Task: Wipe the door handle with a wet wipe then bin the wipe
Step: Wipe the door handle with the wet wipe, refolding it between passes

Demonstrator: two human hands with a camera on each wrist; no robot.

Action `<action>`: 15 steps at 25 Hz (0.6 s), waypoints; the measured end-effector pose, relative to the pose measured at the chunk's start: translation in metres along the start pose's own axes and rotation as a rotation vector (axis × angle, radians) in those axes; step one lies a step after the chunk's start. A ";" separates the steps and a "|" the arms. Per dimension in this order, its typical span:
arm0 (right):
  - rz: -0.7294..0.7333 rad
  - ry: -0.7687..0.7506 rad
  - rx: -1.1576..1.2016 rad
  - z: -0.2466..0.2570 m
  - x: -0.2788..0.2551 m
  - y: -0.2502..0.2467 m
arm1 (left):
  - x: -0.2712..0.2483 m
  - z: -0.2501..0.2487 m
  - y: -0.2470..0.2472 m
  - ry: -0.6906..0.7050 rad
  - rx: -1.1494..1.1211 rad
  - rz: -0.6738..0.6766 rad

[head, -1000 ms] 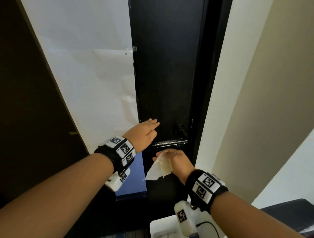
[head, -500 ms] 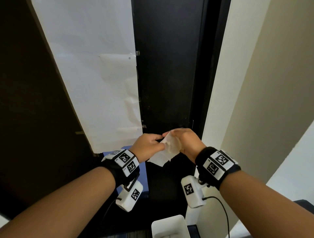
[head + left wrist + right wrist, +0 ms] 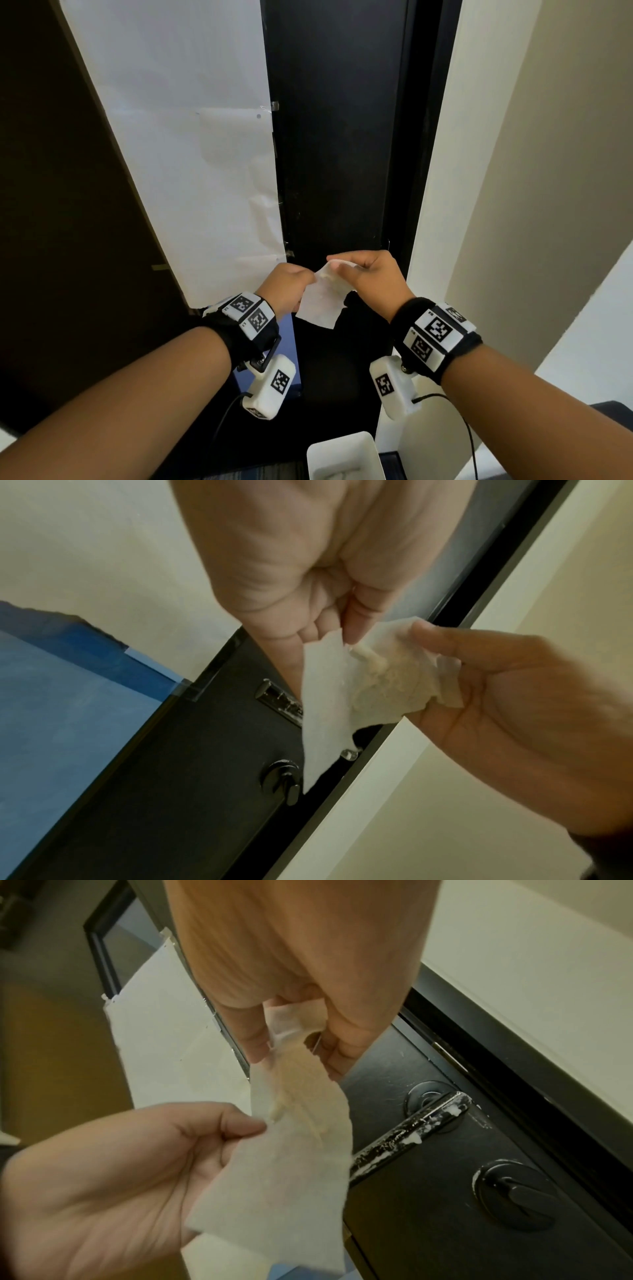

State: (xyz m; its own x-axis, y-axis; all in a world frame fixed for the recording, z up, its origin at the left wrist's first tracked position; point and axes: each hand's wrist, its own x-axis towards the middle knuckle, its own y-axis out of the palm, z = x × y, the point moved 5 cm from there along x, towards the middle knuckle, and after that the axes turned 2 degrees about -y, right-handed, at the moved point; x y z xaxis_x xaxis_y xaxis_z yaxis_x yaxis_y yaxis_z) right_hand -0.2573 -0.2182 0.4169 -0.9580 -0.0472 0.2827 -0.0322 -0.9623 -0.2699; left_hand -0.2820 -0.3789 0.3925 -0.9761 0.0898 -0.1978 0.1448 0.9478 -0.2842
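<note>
Both hands hold the wet wipe (image 3: 322, 301) just before the door: left hand (image 3: 286, 291) pinches one edge, right hand (image 3: 371, 275) the other, probably refolding for the still-smeared door handle (image 3: 407, 1134).

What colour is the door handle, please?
Glossy black, streaked with white residue; the door handle shows best in the right wrist view.

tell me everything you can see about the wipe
The wipe is a thin white sheet, crumpled at the top and hanging looser below. A yellowish smear soils its middle. It is held in the air in front of the black door, just off the door handle. The left hand pinches one edge; the right hand grips its upper part.
</note>
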 end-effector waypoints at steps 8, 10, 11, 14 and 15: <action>0.061 -0.372 -0.287 -0.009 -0.021 0.020 | 0.001 -0.007 0.001 -0.097 -0.282 -0.013; 0.096 -0.380 -0.353 -0.013 -0.024 0.024 | -0.003 -0.011 0.003 -0.093 -0.308 0.012; 0.122 -0.357 -0.380 -0.015 -0.024 0.025 | -0.004 -0.011 0.004 -0.086 -0.313 0.033; 0.196 -0.288 -0.385 -0.020 -0.026 0.027 | -0.008 -0.013 0.005 -0.018 -0.304 0.083; 0.184 -0.287 -0.358 -0.020 -0.027 0.026 | -0.008 -0.013 0.004 0.004 -0.288 0.086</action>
State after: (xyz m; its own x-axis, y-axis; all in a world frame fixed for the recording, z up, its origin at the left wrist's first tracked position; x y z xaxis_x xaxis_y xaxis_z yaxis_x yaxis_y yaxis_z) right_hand -0.2380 -0.2362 0.3836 -0.8416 -0.3281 0.4291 -0.0137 -0.7811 -0.6242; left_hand -0.2759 -0.3713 0.4053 -0.9630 0.1745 -0.2055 0.1759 0.9843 0.0114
